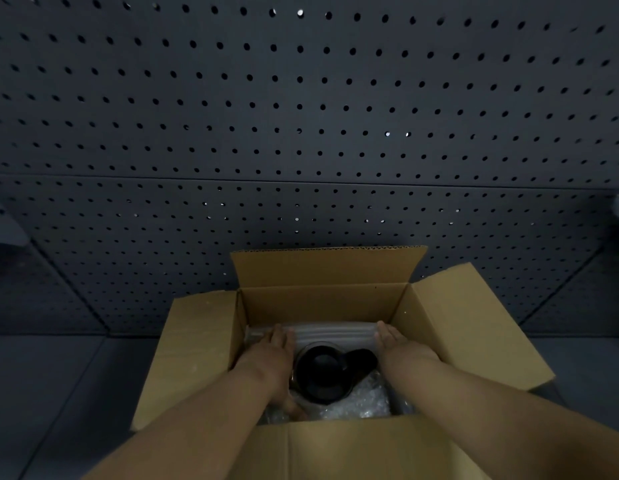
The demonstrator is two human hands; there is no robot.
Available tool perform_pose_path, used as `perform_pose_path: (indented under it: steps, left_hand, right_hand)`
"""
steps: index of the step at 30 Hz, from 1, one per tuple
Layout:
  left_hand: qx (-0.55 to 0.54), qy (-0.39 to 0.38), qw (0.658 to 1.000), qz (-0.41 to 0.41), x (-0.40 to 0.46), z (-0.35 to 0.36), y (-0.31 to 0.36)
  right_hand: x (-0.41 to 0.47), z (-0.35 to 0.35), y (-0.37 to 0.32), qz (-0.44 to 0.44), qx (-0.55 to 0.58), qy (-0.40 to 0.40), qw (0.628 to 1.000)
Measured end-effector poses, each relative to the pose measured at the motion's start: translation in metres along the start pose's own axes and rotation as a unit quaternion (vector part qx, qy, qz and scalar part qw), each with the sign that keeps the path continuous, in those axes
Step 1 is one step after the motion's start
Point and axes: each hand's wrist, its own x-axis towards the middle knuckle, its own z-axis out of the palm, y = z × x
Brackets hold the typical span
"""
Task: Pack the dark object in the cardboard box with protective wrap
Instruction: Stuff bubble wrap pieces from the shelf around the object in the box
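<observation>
Two hands, one box, one dark object

One cardboard box point(322, 306), flaps spread, contains one dark object point(323, 372) on protective wrap point(356, 403). Left hand point(275, 351) and right hand point(393, 344) flank it, fingers extended flat, grasping nothing, resting on wrap.

No legible text or labels anywhere.

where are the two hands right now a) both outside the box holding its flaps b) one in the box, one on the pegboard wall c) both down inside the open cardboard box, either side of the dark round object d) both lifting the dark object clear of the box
c: the left hand and right hand reach inside the open brown cardboard box, flanking the dark round object lying on clear bubble wrap.
</observation>
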Motion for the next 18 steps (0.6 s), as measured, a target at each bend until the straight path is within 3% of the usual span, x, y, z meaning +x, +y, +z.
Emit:
perform_pose_path:
  steps: [11,14,18]
  left_hand:
    - [0.041,0.029,0.998,-0.024,0.001,0.0,0.005]
    - [0.034,0.03,0.999,-0.029,-0.001,-0.001,0.004]
    - [0.029,0.026,0.999,-0.02,-0.006,-0.007,0.003]
  right_hand:
    - [0.014,-0.001,0.001,-0.024,0.033,0.063,0.997]
    - [0.002,-0.02,0.009,-0.048,0.076,0.01,0.996]
    - [-0.028,-0.042,0.017,-0.076,-0.012,-0.059,0.995]
